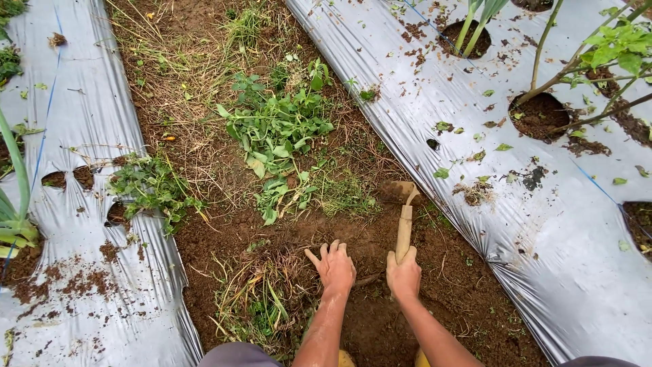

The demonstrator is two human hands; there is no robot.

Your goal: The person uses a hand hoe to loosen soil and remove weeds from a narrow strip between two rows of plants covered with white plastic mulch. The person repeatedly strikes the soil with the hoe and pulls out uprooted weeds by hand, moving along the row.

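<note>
your right hand point(404, 275) grips the wooden handle of a small hoe point(403, 219), its blade in the soil near the right plastic sheet point(516, 224). your left hand point(334, 267) lies spread flat on the dirt path point(224, 231) beside a grass clump point(261, 299); leafy weeds point(278, 129) grow ahead.

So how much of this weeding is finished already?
Near the person, a patch of soil lies bare, with a heap of pulled weeds beside it. The right hand holds a small hoe; the left hand rests on the soil. Ahead, green weeds stand uncut.
</note>
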